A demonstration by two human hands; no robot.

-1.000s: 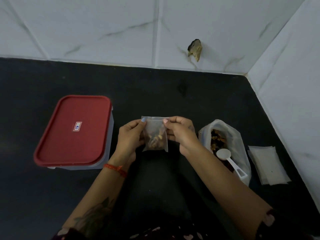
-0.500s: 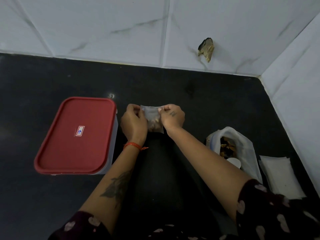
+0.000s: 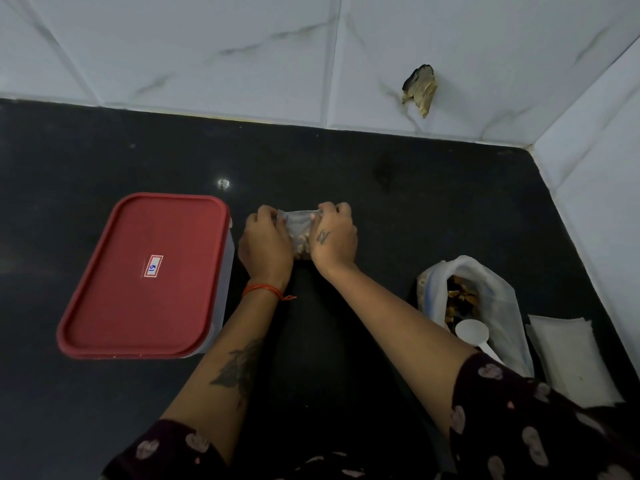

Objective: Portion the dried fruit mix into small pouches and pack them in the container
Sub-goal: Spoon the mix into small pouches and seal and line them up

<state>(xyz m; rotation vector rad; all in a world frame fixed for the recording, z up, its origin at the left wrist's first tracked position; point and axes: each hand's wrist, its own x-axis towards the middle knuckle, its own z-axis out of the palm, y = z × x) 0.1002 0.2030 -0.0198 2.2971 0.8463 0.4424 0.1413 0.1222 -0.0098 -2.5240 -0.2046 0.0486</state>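
A small clear pouch [image 3: 300, 230] with dried fruit mix in its lower part is held low over the black counter. My left hand [image 3: 265, 244] pinches its top left corner and my right hand [image 3: 334, 237] pinches the top right. The container [image 3: 145, 275], a clear box under a red lid with a small label, stands just left of my left hand, lid on. At the right, an open plastic bag of dried fruit mix [image 3: 474, 306] holds a white scoop [image 3: 472, 336]. Both hands hide the pouch's sides.
A stack of flat empty pouches [image 3: 571, 358] lies at the far right beside the bag. White marble-patterned walls meet in a corner at the back right, with a chipped hole [image 3: 420, 90] in the back wall. The dark counter [image 3: 346, 168] runs to both walls.
Both hands carried the filled pouch away from me and lower toward the counter. Their grip stays on the pouch's top edge. The view tilted slightly.
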